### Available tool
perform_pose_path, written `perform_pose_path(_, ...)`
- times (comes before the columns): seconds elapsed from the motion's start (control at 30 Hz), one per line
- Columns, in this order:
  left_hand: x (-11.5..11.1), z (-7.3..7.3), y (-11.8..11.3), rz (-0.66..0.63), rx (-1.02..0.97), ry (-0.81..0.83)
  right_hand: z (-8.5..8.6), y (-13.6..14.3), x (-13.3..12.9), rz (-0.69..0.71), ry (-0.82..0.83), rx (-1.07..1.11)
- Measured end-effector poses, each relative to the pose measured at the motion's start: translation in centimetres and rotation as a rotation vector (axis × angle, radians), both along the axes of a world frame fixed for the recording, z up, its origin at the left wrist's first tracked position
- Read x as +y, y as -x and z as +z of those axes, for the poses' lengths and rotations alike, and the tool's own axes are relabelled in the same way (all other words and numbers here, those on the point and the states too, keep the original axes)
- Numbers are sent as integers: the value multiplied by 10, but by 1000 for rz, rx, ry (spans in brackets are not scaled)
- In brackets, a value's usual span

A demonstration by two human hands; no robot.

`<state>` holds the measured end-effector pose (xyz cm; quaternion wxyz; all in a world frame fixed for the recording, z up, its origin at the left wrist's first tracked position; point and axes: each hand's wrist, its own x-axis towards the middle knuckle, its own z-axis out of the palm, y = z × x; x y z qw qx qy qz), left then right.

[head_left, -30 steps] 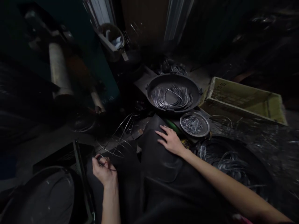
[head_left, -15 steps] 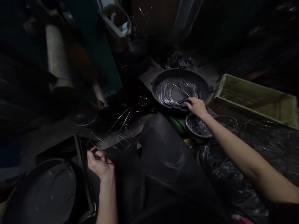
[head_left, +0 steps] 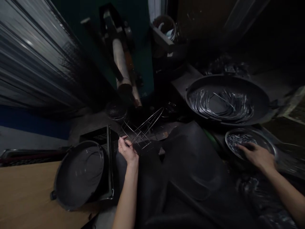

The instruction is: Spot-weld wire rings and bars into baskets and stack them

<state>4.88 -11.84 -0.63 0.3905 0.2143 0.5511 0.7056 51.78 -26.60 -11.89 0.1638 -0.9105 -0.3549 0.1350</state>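
My left hand (head_left: 128,152) is closed on a wire frame (head_left: 143,130), a light, crossed lattice of thin bent metal wires that sticks out beyond the fingers. To the right, my right hand (head_left: 260,157) reaches over the rim of a small round metal bowl (head_left: 274,149). Its fingertips are at a heap of short, shiny metal pieces (head_left: 241,139) inside, too small to name; the fingers look stretched and apart. Behind that bowl stands a wide dark pan (head_left: 257,86) with curved metal wires (head_left: 202,105) laid in a ring.
At left, another dark round pan (head_left: 79,173) rests on a black crate (head_left: 111,171), next to a brown board (head_left: 28,190). A green machine (head_left: 145,63) with a thick metal bar (head_left: 121,60) rises ahead. Dark cloth (head_left: 190,178) covers my lap. A yellowish crate (head_left: 295,105) stands far right.
My right hand has left the wires in the wide pan and come down to the small bowl. My left hand still grips the wire frame. The view has turned left.
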Motion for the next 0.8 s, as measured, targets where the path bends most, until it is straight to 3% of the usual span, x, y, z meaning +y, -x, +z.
perform_pose_path(0.1, 1, 2, 4, -8, 16, -17, 36, 20, 2, -214, -11, 37)
perform_pose_path(0.2, 4, 4, 9, -7, 44, -31, 76, 61, 21, -197, -261, 146)
perform_pose_path(0.3, 6, 5, 13, 5, 59, -51, 112, 124, 62, -107, -524, 583)
perform_pose_path(0.37, 8, 6, 15, 14, 62, -69, 128, 173, 96, -26, -565, 884)
perform_pose_path(0.47, 10, 8, 18, 19, 49, -89, 143, 238, 141, 94, -576, 1167)
perform_pose_path(0.57, 13, 8, 23, 30, 25, -83, 154, 283, 172, 139, -585, 1300)
perform_pose_path(0.8, 24, -3, 45, 59, 49, -35, 170, 319, 195, 115, -582, 1549)
